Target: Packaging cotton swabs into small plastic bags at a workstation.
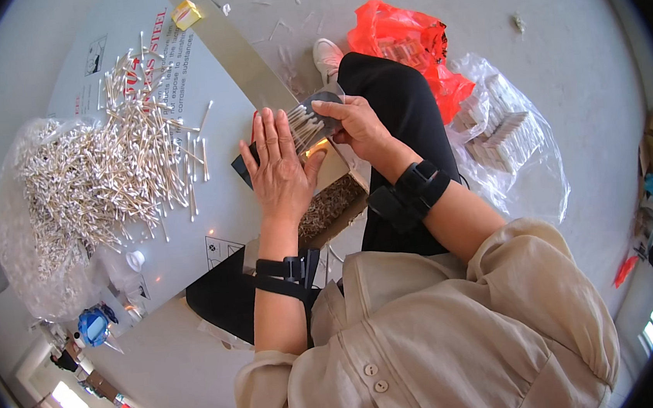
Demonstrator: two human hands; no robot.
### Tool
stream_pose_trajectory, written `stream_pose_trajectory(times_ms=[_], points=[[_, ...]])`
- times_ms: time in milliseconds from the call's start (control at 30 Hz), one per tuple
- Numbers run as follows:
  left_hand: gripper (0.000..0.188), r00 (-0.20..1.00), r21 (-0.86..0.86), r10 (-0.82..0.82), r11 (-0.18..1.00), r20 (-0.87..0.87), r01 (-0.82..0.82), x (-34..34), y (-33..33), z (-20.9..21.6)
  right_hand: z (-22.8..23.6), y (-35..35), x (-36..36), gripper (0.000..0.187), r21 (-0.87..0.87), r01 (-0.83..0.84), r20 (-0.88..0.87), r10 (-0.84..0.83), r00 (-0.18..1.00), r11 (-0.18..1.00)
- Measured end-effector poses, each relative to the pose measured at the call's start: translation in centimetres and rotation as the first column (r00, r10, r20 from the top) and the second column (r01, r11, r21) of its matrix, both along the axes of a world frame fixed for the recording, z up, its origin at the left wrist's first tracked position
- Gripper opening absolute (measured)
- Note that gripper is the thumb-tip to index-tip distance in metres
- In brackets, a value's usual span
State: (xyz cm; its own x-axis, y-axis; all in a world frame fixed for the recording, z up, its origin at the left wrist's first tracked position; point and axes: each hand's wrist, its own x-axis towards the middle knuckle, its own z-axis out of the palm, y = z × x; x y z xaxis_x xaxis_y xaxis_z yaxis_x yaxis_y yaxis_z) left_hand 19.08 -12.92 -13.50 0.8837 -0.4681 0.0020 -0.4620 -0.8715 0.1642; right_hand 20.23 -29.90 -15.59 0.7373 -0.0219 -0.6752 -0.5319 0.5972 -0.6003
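Note:
Held between the thumb and fingers of my right hand (363, 129) is the edge of a small clear plastic bag (330, 95). A bundle of cotton swabs (303, 127) lies in or against this bag, their white tips toward my right hand; the plastic's edges are hard to make out. My left hand (278, 169) is open, with its fingers stretched out flat beside the swabs, over a dark flat piece (243, 169) at the table's edge. Whether its palm presses on anything is hidden. Under my hands stands an open cardboard box (352, 208) with brown shredded-looking contents.
A large heap of loose cotton swabs (98, 169) spills from a clear bag (12, 208) across the grey table (216, 140). A small yellow box (186, 14) sits at the far edge. On the floor are a red plastic bag (384, 24) and a clear bag of packs (499, 130).

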Motion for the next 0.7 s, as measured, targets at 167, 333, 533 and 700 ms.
stream_pose_trajectory(times_ms=[167,333,533,700], points=[[0.087,1.000,0.030,-0.019,0.999,-0.025,0.020,0.0,-0.3,1.4,0.0,0.0,-0.2,0.008,-0.068,-0.034,0.021,0.035,0.999,0.997],[0.089,0.998,-0.119,0.068,0.990,-0.006,-0.069,-1.0,-2.6,1.7,-0.1,-0.1,-0.4,0.006,-0.078,-0.018,0.039,0.021,0.999,0.997],[0.087,0.998,-0.120,0.058,0.991,0.024,-0.054,-0.5,-2.9,0.0,-0.4,0.3,-0.5,0.006,-0.106,-0.015,0.031,0.019,0.999,0.994],[0.087,0.995,-0.147,0.100,0.984,-0.004,-0.099,-0.3,-3.1,-0.1,-0.3,0.5,-0.6,0.005,-0.064,0.022,0.044,-0.019,0.999,0.998]])
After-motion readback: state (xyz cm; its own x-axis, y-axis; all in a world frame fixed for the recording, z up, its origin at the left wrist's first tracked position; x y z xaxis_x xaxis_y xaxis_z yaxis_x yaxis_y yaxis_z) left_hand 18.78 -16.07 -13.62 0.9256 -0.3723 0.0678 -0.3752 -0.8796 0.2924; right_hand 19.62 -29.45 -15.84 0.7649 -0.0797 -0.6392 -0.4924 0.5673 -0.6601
